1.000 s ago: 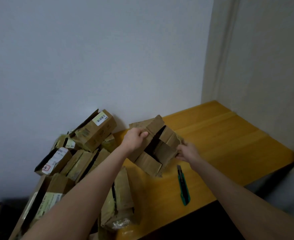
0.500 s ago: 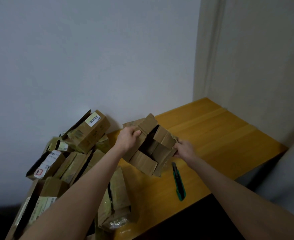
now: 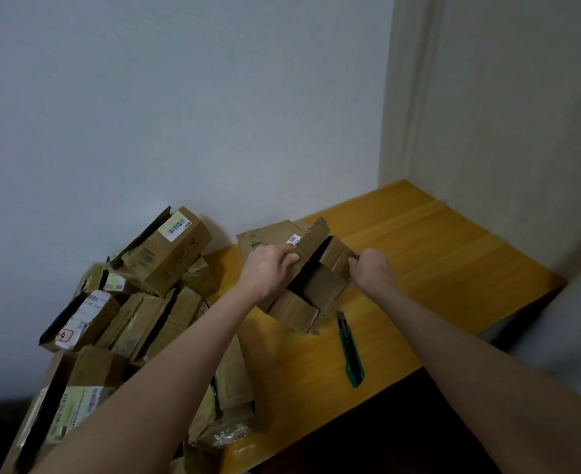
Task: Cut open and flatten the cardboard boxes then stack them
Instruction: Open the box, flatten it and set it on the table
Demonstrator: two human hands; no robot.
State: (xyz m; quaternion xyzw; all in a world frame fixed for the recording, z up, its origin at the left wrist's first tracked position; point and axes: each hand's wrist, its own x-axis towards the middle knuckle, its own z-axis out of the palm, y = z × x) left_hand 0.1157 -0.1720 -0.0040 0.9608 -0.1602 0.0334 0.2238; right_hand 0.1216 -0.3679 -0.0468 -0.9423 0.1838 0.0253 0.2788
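Head view: two hands (left hand (image 3: 267, 270), right hand (image 3: 373, 272)) grip one open box (image 3: 318, 289) beside one cutter (image 3: 350, 350).

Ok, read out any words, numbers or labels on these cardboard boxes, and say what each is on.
No text reads clearly.
Barcode label, top box of the pile: digits too small.
White label, left box: print blurred.
Red-framed mark, same label: unreadable.
Small label, held box: too small.
Printed label, nearest box: blurred.
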